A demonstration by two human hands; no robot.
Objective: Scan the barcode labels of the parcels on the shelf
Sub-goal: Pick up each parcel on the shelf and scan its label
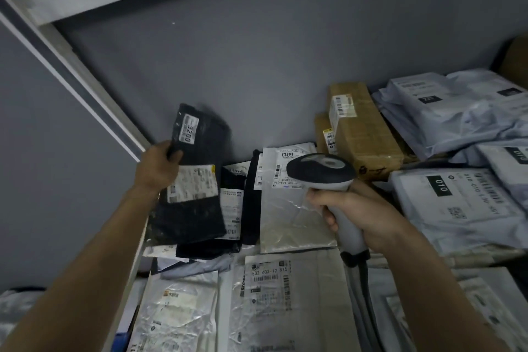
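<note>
Shelf (285, 111): black parcel (194, 208) in left hand (158, 170).

The shelf (140, 240) has a pale front edge and a grey back wall (257, 51). Parcels cover its surface — dark bags (251, 208) at the left, silver mailers (288, 217) in the middle, two cardboard boxes (365, 134) against the wall, and pale grey mailers (457, 111) stacked at the right. Most labels face upward.
</note>
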